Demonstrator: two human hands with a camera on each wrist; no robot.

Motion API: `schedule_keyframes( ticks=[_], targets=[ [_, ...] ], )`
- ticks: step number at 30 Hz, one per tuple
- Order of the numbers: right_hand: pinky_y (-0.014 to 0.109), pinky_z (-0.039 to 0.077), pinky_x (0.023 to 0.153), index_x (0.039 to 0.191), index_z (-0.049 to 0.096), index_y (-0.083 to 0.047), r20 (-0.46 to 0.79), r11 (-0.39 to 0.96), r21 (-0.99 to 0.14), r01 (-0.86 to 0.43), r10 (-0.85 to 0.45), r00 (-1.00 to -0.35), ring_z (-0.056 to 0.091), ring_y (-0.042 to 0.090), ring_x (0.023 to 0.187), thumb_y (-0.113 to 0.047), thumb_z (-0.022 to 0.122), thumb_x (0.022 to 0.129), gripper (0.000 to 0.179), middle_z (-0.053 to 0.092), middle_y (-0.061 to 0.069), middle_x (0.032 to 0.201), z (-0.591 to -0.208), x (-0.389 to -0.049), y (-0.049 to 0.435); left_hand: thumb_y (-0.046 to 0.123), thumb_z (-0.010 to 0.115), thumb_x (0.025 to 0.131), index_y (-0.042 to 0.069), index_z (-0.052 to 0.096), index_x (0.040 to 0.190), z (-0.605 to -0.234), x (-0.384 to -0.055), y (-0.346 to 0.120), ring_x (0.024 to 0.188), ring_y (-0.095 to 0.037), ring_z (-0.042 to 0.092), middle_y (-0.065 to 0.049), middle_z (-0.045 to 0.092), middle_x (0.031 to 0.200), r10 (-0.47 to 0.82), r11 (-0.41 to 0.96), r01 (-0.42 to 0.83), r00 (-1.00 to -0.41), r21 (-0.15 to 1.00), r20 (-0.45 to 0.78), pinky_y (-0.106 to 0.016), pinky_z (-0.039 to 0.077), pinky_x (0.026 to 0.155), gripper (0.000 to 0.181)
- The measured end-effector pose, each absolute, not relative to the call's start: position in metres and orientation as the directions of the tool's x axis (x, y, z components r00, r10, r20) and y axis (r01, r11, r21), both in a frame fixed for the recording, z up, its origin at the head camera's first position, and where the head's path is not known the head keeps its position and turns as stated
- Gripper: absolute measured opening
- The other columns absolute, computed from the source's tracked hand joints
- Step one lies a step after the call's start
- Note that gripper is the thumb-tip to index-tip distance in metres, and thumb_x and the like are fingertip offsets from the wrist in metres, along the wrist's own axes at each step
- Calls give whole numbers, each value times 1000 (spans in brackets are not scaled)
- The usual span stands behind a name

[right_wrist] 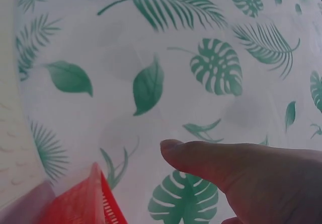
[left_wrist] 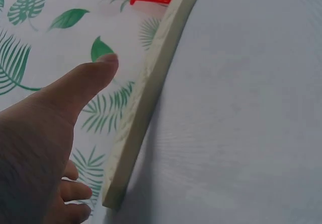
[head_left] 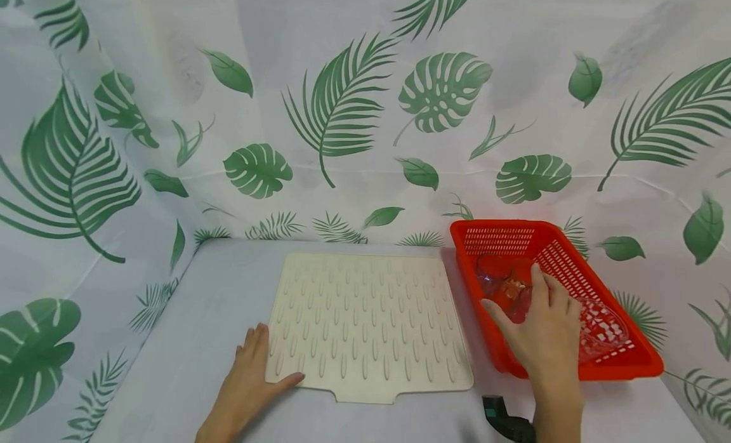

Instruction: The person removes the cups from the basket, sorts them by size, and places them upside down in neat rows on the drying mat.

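Observation:
A cream board (head_left: 365, 329) with rows of raised oblong bumps and a front tab lies flat on the table. At its front left corner, my left hand (head_left: 242, 379) has its fingers by the left edge and its thumb stretched along the front edge. In the left wrist view, the thumb (left_wrist: 95, 75) points toward the board's thick edge (left_wrist: 151, 88). My right hand (head_left: 548, 329) hovers over the red basket (head_left: 622, 370), thumb and fingers spread apart. Shiny see-through things (head_left: 508, 287) lie in the basket, their kind unclear and partly covered by the hand.
A pale table (head_left: 188, 341) bears the board and basket. Behind it hangs a white cloth (head_left: 365, 202) with green leaves. A black device (head_left: 508, 421) shows beside the right wrist. The basket wall (right_wrist: 85, 204) appears low in the right wrist view.

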State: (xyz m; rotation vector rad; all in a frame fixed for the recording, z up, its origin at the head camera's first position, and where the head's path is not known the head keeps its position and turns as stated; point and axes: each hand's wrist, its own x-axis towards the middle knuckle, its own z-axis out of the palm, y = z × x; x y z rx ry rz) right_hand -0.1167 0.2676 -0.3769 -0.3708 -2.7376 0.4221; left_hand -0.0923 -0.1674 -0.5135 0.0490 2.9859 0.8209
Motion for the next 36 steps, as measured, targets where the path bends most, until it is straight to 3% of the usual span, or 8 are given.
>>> schedule_keyframes(
  ticks=[10, 21, 36],
  targets=[
    [76, 30, 94, 152, 8, -15, 217, 889, -328, 320, 401, -890, 22, 51, 129, -44, 78, 69, 113, 19, 29, 148, -385, -121, 282, 84, 61, 54, -4, 22, 147, -525, -93, -171, 143, -43, 13, -24, 21, 154, 40, 886, 34, -999, 463, -3, -60, 13, 114, 134],
    [78, 25, 96, 151, 9, -10, 128, 851, -294, 435, 486, -864, 21, 55, 128, -45, 77, 69, 112, 16, 34, 146, -389, -122, 288, 81, 65, 54, -6, 25, 145, -530, -92, -173, 143, -43, 15, -27, 23, 152, 37, 884, 22, -999, 468, -25, -59, 12, 115, 132],
    [76, 33, 90, 151, 7, -5, 79, 835, -328, 441, 489, -869, 19, 54, 128, -44, 79, 67, 117, 17, 35, 144, -387, -123, 285, 81, 64, 55, -4, 29, 144, -529, -92, -173, 143, -42, 15, -25, 24, 152, 40, 878, 31, -999, 478, -8, -58, 12, 115, 129]
  ],
)
